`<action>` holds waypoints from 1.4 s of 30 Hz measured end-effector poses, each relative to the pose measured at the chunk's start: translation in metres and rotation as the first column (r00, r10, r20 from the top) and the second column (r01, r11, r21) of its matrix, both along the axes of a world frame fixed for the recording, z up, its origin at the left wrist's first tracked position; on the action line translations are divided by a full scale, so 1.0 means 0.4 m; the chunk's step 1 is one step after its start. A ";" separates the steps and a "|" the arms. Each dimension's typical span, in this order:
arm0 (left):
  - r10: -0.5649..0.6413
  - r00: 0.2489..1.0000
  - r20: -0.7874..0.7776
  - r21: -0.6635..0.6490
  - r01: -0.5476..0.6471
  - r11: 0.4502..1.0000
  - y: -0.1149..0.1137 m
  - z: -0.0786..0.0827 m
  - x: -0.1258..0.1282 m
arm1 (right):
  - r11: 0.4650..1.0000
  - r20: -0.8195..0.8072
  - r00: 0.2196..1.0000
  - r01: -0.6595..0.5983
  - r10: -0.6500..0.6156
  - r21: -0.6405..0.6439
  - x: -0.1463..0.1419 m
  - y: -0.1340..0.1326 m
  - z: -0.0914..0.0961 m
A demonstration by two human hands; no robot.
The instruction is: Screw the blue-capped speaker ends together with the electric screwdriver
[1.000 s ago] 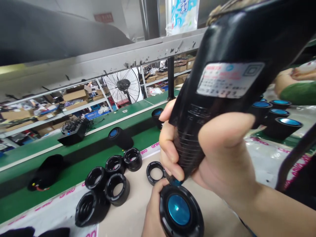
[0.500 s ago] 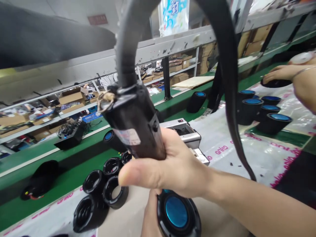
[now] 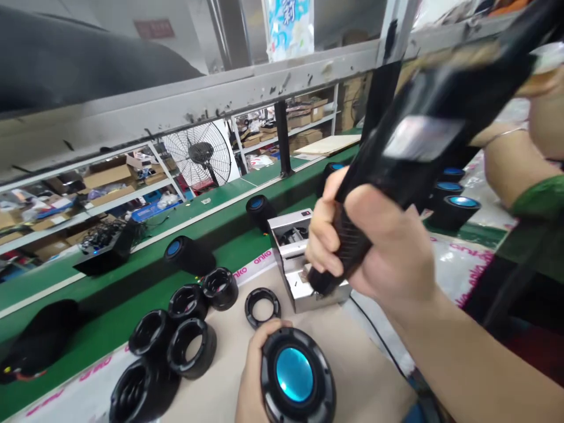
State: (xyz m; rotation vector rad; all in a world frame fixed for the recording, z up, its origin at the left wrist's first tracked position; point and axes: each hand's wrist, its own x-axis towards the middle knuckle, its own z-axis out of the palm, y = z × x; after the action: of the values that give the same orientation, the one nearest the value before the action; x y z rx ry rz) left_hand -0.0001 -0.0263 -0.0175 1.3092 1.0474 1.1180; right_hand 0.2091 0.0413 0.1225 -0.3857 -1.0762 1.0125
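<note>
My left hand is wrapped round the side of a black round speaker. Its shiny blue centre and black rim face up toward me. My right hand grips a black electric screwdriver with a pale label on its body. The screwdriver is tilted, its narrow end down and left over a metal screw feeder; whether the tip touches it I cannot tell. A loose black ring lies on the work surface just beyond the speaker.
Several black ring housings stand at the left. Black speakers with blue tops lie along the green conveyor. A metal beam crosses overhead. Another person's arm is at the right. A fan stands behind.
My right hand has moved right and turned the screwdriver from upright-leaning to tip-down over the screw feeder. The view has shifted, showing more of the speaker in my left hand and the feeder.
</note>
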 end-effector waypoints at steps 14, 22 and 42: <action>0.050 0.998 -0.044 -0.085 -0.054 0.995 0.066 0.008 0.030 | 0.941 0.182 0.971 0.204 -0.158 -0.270 0.045 0.044 -0.148; -0.008 0.999 -0.044 -0.058 0.005 0.998 -0.001 -0.022 0.017 | 0.982 0.003 0.998 0.069 -0.069 -0.178 0.010 -0.057 0.020; -0.145 0.977 0.155 -0.117 0.164 0.979 -0.009 0.076 0.052 | 0.916 0.255 0.920 -0.199 0.297 -0.347 -0.060 -0.128 0.080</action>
State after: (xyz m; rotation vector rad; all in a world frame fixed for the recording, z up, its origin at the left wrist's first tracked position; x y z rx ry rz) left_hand 0.0208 -0.0299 0.0131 1.1674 0.8795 0.9956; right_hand 0.1850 -0.0098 0.1545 -0.6937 -1.2638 1.3964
